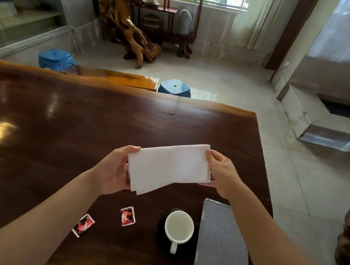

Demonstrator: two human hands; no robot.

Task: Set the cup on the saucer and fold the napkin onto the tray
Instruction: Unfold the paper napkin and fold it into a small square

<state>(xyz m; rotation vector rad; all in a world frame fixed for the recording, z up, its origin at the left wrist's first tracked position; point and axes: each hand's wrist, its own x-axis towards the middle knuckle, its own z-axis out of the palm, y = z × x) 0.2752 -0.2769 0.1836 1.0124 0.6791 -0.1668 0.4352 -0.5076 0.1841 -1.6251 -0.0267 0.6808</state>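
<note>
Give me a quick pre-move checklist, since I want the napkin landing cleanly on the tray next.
1. Cup seated on saucer: ok.
2. Napkin gripped by left hand and right hand: ok.
3. Napkin folded to a neat rectangle: ok, though lower edges look slightly fanned.
4. Tray bare where visible: ok.
5. Two packets away from tray: ok.
6. Napkin on tray: not ok, held above the table.

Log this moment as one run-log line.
cup: on saucer | napkin: folded, held above table by left hand and right hand | tray: bare | next: napkin to tray
</note>
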